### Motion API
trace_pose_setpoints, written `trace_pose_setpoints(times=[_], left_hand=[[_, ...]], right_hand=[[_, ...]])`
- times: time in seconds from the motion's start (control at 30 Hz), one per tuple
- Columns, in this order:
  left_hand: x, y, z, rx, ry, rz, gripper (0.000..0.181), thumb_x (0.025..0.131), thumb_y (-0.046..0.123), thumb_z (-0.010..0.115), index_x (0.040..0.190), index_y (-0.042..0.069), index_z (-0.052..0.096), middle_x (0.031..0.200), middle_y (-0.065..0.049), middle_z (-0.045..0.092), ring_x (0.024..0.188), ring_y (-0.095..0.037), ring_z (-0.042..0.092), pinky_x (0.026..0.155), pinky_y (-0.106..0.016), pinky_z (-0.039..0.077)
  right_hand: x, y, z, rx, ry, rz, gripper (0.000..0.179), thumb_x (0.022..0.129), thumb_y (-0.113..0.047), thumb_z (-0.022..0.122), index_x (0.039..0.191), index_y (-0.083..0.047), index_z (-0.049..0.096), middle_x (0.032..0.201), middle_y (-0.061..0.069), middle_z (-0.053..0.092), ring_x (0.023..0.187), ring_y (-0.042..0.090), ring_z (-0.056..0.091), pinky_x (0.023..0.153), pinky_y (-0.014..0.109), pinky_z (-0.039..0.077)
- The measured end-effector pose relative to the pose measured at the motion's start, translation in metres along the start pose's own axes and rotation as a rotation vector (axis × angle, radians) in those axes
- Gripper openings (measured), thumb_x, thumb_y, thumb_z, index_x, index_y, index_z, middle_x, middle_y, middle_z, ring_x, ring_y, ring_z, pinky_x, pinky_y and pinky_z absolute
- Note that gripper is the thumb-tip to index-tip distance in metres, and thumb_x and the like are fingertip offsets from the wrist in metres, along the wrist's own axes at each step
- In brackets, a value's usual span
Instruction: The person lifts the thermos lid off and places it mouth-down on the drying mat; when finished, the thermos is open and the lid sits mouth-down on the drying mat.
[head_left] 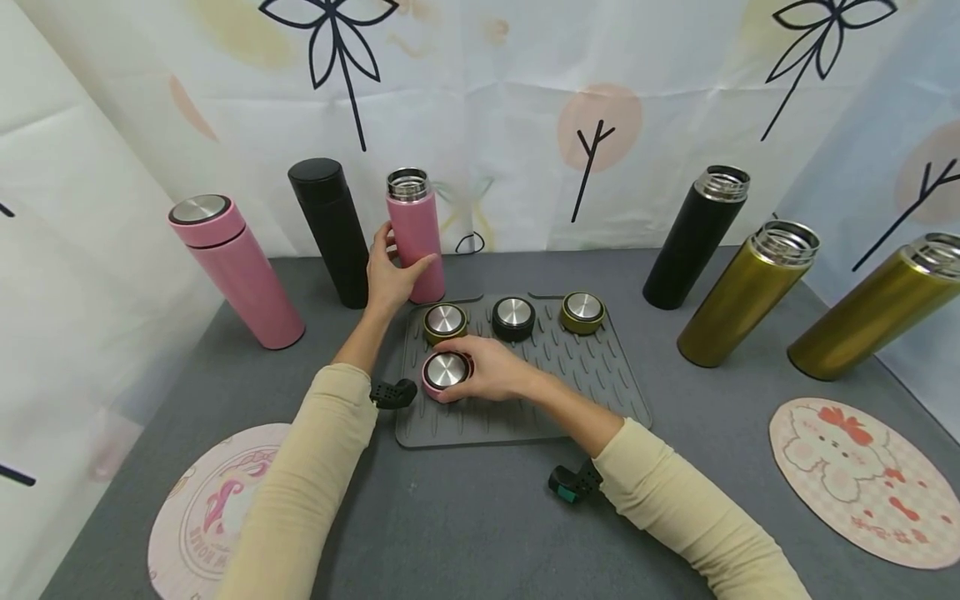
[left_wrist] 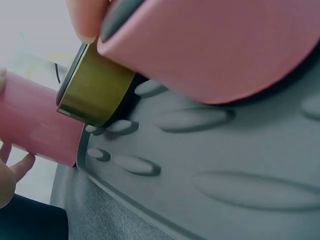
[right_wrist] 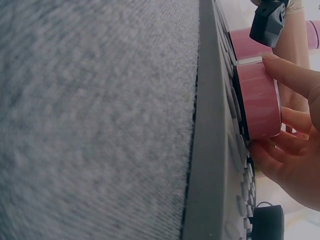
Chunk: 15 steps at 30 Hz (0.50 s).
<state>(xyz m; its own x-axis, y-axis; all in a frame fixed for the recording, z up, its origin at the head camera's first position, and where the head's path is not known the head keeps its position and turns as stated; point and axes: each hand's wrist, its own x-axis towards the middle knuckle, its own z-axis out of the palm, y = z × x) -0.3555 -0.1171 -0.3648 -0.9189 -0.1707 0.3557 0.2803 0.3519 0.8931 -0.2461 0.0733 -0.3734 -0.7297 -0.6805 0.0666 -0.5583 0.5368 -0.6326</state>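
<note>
Grasping the open pink bottle (head_left: 417,223) round its body with the left hand (head_left: 390,277), upright at the back edge of the grey mat (head_left: 517,423); gripping the pink lid (head_left: 446,371) by its sides with the right hand (head_left: 491,368), over the mat, just in front of an olive lid (head_left: 445,323). Brace the bottle firmly against tipping; probably best to raise the pink lid level, without nudging the olive one.
</note>
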Motion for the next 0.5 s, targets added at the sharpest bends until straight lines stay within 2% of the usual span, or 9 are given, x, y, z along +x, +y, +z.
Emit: trace_pose_setpoints(times=[0.2, 0.5], left_hand=[[-0.0003, 0.0005, 0.0025, 0.011, 0.017, -0.007, 0.084, 0.079, 0.022, 0.080, 0.147, 0.012, 0.032, 0.131, -0.013, 0.047, 0.114, -0.028, 0.049, 0.095, -0.041, 0.043], [0.0000, 0.0043, 0.0059, 0.003, 0.032, -0.019, 0.082, 0.079, 0.019, 0.080, 0.146, 0.011, 0.032, 0.131, -0.014, 0.048, 0.114, -0.027, 0.050, 0.094, -0.040, 0.043]], right_hand=[[-0.0017, 0.0008, -0.0005, -0.055, -0.026, 0.003, 0.074, 0.076, -0.028, 0.082, 0.138, -0.006, 0.049, 0.126, 0.012, 0.054, 0.113, 0.023, 0.051, 0.093, 0.035, 0.042], [-0.0028, 0.0001, -0.0009, -0.040, -0.025, 0.004, 0.072, 0.076, -0.025, 0.082, 0.138, -0.006, 0.049, 0.124, 0.012, 0.054, 0.110, 0.022, 0.051, 0.091, 0.036, 0.043]])
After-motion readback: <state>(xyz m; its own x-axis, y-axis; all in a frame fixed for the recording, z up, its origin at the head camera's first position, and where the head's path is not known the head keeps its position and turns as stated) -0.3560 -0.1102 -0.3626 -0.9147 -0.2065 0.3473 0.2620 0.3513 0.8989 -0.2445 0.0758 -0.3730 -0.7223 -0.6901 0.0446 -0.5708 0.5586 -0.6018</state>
